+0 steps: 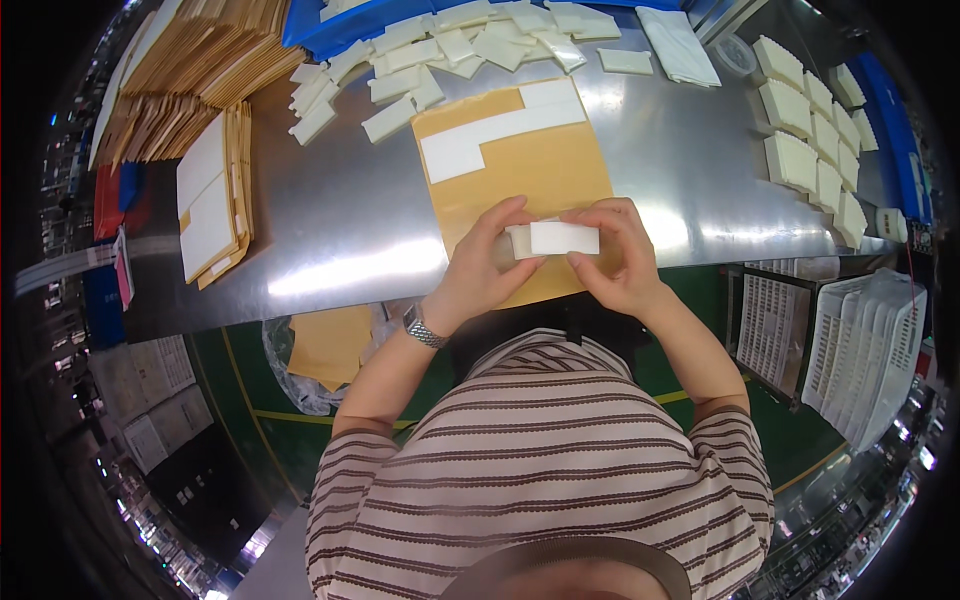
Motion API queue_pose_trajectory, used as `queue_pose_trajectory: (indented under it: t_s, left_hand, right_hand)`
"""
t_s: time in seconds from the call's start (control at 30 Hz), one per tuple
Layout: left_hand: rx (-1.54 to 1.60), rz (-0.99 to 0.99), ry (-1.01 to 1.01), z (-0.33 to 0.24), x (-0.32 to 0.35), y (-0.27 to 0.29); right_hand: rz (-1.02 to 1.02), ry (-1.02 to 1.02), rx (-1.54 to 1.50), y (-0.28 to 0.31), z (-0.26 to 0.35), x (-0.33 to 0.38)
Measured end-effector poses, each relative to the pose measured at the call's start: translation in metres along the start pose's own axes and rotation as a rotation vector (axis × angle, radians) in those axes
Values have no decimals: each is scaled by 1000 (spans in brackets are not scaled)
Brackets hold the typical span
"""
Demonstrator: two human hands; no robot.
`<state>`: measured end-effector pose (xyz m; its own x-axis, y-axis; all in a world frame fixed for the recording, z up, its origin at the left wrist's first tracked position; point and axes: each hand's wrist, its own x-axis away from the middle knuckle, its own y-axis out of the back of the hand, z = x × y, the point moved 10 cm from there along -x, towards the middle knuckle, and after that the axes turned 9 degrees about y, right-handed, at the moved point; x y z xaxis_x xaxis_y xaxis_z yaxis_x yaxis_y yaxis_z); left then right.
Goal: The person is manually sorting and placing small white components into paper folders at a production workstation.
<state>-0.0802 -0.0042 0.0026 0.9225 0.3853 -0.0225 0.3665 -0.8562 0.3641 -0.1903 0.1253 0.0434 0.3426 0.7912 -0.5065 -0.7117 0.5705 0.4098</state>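
Observation:
Between my hands is a small white rectangular piece (520, 242) with a brighter white label (565, 238) across its face. My left hand (487, 255) pinches its left end with thumb and fingers. At the label's right end, my right hand (620, 255) grips with thumb and curled fingers. Both hands hover over the front part of a brown backing sheet (530, 160), whose white label strips (500, 125) cover only part of its far half. The sheet's near end reaches the table edge. My fingers hide the ends of the piece.
Loose white flat pieces (405, 60) lie scattered at the back, before a blue bin (360, 22). Stacked brown sheets (200, 60) and a smaller label stack (215, 195) stand left. Rows of white pieces (815, 125) line the right. White baskets (865, 345) sit below the metal table (340, 220).

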Motion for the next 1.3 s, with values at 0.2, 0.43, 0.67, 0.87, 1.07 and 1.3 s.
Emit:
queue_pose_trajectory:
  t_s: [0.2,0.43,0.67,0.87,1.07,1.3]
  left_hand:
    - [-3,2,-11,-2,-1,0]
    - [-26,-20,-53,-4,-1,1]
    - [-25,-13,-43,-3,-2,1]
    - [-11,-50,-66,-2,-2,4]
    - [-61,-11,-107,-10,-5,4]
    - [-74,-17,-114,-10,-3,4]
  right_hand:
    - [48,77,27,-9,5,-4]
    - [58,67,-3,-15,3,-5]
    - [71,89,34,-16,2,-10]
    - [63,122,60,-17,3,-12]
    - [66,123,80,-16,-1,-7]
    - [68,-88,0,-4,-16,-5]
